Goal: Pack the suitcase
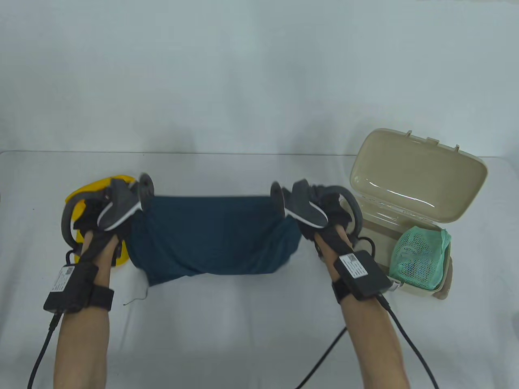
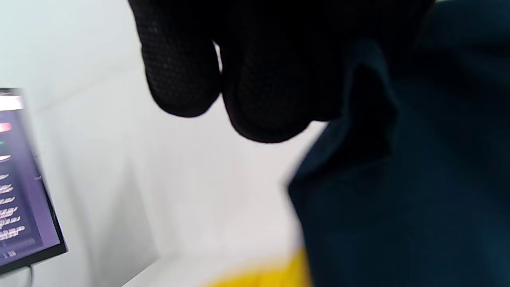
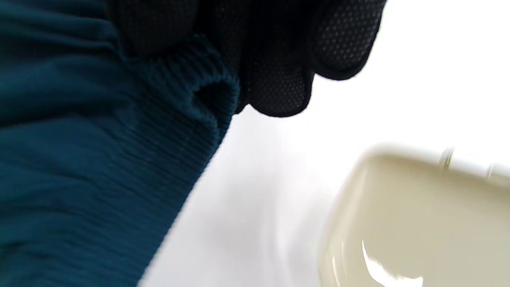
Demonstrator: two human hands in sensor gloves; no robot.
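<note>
Nearest, two bare forearms reached in from the table's (image 1: 251, 332) near edge, each with a black sensor box strapped at the wrist and a cable trailing back off that edge. Just beyond them, the left hand (image 1: 103, 210) and the right hand (image 1: 328, 210) held a dark teal garment (image 1: 215, 239) stretched between them above the middle of the table, its lower edge sagging to the white surface. In the left wrist view, gloved fingers (image 2: 259, 79) curled down over a bunched corner of the cloth, clamped on it. In the right wrist view, the other hand's fingers (image 3: 279, 71) pinched a ribbed, elastic-looking band of the same garment. A grey tracker sat on the back of each hand.

Under and behind the left hand, near the table's left edge, lay a yellow item (image 1: 91, 192), mostly hidden; what it was could not be told. By the table's right edge, just beside the right hand, stood a small beige suitcase (image 1: 409, 283) with its lid (image 1: 417, 174) propped open toward the far side. A green mesh pouch (image 1: 421, 253) lay inside its lower half, filling the near right part.

Farther off, the left wrist view caught a blurred, lit screen (image 2: 20, 191) at its left edge, and a pale backdrop rose behind the table's far edge.
</note>
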